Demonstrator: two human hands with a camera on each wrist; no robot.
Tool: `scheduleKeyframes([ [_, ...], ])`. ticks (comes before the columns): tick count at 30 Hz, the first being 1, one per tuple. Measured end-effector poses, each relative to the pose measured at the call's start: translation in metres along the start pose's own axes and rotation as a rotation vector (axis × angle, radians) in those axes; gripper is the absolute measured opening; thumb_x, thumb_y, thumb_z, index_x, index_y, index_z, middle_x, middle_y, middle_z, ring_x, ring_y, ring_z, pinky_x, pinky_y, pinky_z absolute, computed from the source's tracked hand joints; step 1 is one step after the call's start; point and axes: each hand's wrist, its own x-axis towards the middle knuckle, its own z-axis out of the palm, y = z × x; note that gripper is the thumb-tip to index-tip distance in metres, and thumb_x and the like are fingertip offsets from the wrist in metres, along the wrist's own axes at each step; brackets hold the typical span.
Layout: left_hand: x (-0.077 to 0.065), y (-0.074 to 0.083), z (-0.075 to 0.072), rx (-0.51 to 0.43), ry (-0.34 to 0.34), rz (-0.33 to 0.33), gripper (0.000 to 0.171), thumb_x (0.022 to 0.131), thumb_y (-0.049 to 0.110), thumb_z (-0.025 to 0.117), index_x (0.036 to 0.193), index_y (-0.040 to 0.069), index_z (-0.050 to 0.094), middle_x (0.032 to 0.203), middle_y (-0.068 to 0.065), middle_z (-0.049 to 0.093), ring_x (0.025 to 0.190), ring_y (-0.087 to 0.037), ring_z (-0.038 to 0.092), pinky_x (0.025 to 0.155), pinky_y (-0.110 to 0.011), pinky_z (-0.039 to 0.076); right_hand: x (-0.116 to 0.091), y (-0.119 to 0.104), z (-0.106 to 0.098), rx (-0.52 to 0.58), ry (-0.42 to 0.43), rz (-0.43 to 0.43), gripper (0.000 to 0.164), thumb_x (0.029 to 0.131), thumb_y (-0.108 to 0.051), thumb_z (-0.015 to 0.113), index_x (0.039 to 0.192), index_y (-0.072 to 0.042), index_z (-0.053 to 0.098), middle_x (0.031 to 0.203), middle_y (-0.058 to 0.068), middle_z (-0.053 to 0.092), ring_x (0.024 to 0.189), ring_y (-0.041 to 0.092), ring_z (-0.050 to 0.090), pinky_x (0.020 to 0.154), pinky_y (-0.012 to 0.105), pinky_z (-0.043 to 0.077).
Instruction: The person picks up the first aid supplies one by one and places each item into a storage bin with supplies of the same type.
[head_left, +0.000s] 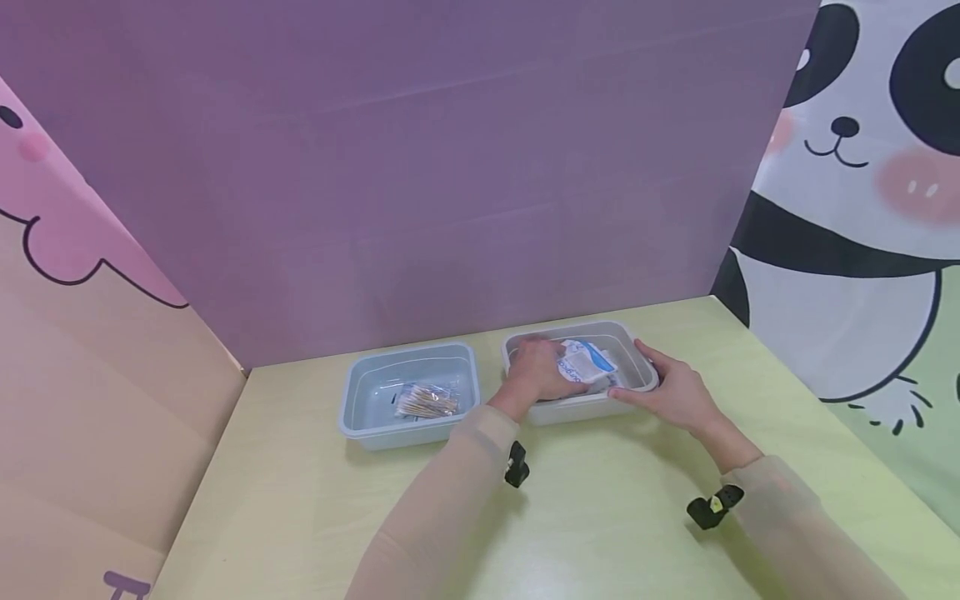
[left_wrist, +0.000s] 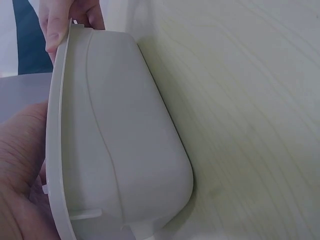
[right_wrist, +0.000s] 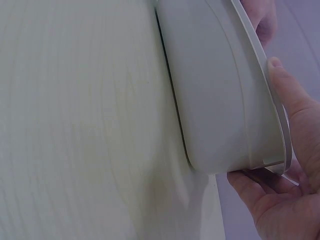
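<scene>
A pale grey plastic basin [head_left: 577, 409] stands toward the right of the table. Inside it lies a packet with white and blue print [head_left: 587, 363]; its contents are hard to make out. My left hand [head_left: 538, 371] reaches into this basin and grips the packet's left end between thumb and fingers, the fingers slightly blurred. At the basin's right end, my right hand [head_left: 675, 392] holds the rim. In the right wrist view its thumb [right_wrist: 290, 90] lies on the rim and its fingers bend round the outer wall. In the left wrist view the basin's wall hides the left fingertips.
Left of the grey basin stands a light blue basin [head_left: 360, 425], holding a clear bag of cotton swabs [head_left: 427, 401]. Both stand on a pale wood-grain table [head_left: 285, 500]. Behind rises a purple wall [head_left: 450, 167], with a panda-printed panel [head_left: 840, 317] on the right.
</scene>
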Motion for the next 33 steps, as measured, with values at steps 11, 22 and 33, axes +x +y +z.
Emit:
scheduleKeyframes([
  [11,-0.004,-0.002,0.001,0.006,-0.053,-0.023,0.076,0.081,0.062,0.085,0.142,0.020,0.069,0.138,0.004,0.072,0.135,-0.020,0.058,0.112,-0.031,0.049,0.001,0.003,0.006,0.019,0.015,-0.024,0.112,0.085,-0.050,0.088,0.166,0.001,0.029,0.164,0.033,0.040,0.150,0.053,0.042,0.117,0.066,0.042],
  [22,-0.002,-0.010,0.001,0.017,-0.087,-0.081,0.075,0.081,0.063,0.085,0.143,0.024,0.069,0.136,0.007,0.072,0.123,-0.015,0.063,0.104,-0.032,0.051,0.007,-0.001,0.012,0.035,0.012,-0.043,0.111,0.085,-0.049,0.088,0.166,0.001,0.030,0.163,0.033,0.042,0.148,0.051,0.047,0.115,0.065,0.045],
  [33,-0.005,-0.014,-0.004,-0.004,-0.062,-0.060,0.077,0.087,0.060,0.081,0.149,0.019,0.063,0.142,0.002,0.070,0.130,-0.019,0.064,0.110,-0.034,0.052,0.015,-0.001,0.016,0.000,0.010,-0.064,0.112,0.085,-0.051,0.088,0.165,0.002,0.031,0.160,0.034,0.045,0.144,0.052,0.052,0.112,0.065,0.048],
])
